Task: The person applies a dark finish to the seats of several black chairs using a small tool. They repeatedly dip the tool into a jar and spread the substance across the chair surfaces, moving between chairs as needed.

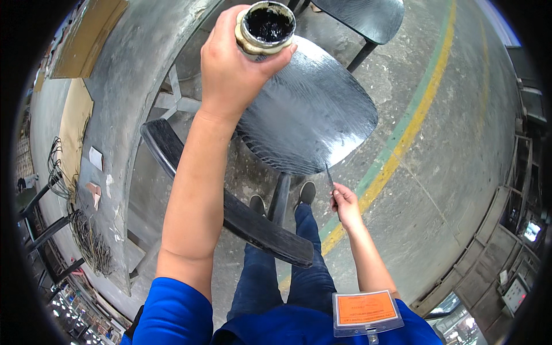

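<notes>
My left hand [230, 63] is closed round a small pot of black paint [248, 45], held up high with its open mouth showing the dark contents. Below it stands a black wooden chair with a glossy, grained seat [305, 115] and a curved backrest [253, 230] on my side. Low at the right, my right hand [344, 202] pinches a thin dark brush [330, 178]. Its tip meets the near edge of the seat, as far as I can see; the bristles are too small to make out.
A second black chair [368, 17] stands beyond, at the top. To the left is a grey table [115, 121] bearing cardboard [89, 37] and a bundle of wires [89, 241]. A yellow and green line [397, 155] crosses the concrete floor at the right.
</notes>
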Tool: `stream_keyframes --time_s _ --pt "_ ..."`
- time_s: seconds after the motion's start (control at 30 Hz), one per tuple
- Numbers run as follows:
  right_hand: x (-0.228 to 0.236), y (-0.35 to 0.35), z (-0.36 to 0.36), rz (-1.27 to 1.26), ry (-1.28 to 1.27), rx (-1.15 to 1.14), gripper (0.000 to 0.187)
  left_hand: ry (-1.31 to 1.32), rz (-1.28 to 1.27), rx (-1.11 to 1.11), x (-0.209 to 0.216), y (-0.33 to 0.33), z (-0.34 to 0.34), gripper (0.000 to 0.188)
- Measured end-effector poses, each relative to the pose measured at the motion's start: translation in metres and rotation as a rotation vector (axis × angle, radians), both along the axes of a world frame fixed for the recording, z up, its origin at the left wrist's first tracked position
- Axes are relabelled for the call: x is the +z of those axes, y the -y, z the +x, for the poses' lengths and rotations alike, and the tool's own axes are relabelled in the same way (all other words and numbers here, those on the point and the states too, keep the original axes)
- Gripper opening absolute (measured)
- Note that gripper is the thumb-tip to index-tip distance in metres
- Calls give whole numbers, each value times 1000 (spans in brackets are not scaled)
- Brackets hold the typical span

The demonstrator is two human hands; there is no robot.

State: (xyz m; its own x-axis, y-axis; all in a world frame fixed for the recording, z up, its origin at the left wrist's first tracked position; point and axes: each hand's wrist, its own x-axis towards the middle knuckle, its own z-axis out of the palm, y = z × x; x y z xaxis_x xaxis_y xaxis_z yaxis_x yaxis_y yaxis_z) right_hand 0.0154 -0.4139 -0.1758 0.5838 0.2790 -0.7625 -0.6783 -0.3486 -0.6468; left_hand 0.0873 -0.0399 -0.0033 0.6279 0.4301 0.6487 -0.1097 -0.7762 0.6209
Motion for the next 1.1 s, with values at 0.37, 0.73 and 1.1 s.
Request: stream_keyframes --time_s 0.37,0.73,1.1 --pt "-53 -57 133 -179 556 91 34 51 -40 -48 8 -1 1 41" --pt "-106 -110 193 -435 973 238 32 -25 13 -29 20 2 -8 43" --pt "-90 -137 181 -373 998 374 34 90 41 3 6 -17 -3 42"
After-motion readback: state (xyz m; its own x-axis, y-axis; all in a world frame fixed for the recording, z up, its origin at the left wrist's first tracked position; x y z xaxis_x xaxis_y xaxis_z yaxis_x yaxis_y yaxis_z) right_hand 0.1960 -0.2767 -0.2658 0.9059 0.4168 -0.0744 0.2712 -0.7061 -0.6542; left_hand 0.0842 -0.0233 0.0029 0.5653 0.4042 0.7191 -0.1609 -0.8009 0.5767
